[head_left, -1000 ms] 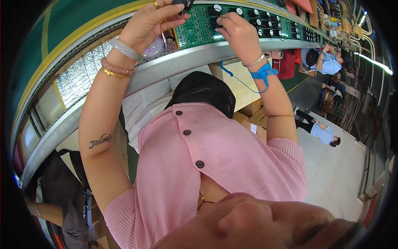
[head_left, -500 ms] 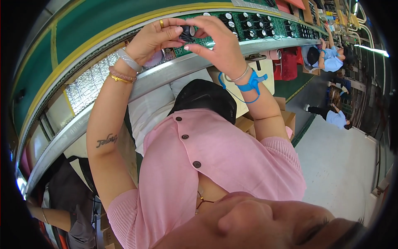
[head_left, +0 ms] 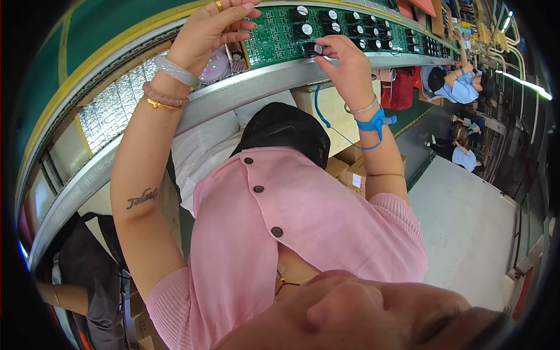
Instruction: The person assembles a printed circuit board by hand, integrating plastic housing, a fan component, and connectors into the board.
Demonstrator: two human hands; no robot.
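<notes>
My right hand (head_left: 351, 65) pinches a small black component with a pale round top (head_left: 313, 50) between thumb and fingertips. It is at the near edge of a green circuit board panel (head_left: 269, 35); whether it is seated there I cannot tell. Several similar black components with white round tops (head_left: 303, 30) stand in rows on the board, beyond and to the right of that hand. Over the board's left end, my left hand (head_left: 213, 28) is open with its fingers apart and nothing visible in them. The frame's upper edge cuts off part of it.
A metal rail (head_left: 233, 87) runs along the bench's near side. Left of the board lie a round clear dish (head_left: 216, 67) and a silvery quilted sheet (head_left: 116, 105). A blue wrist strap (head_left: 375, 121) with a cord is on my right wrist. Co-workers (head_left: 458, 84) are at the far right.
Both hands were together around a black component. They have separated: my right hand has moved right and down to the board with a component, while my left has moved up and left, fingers opened.
</notes>
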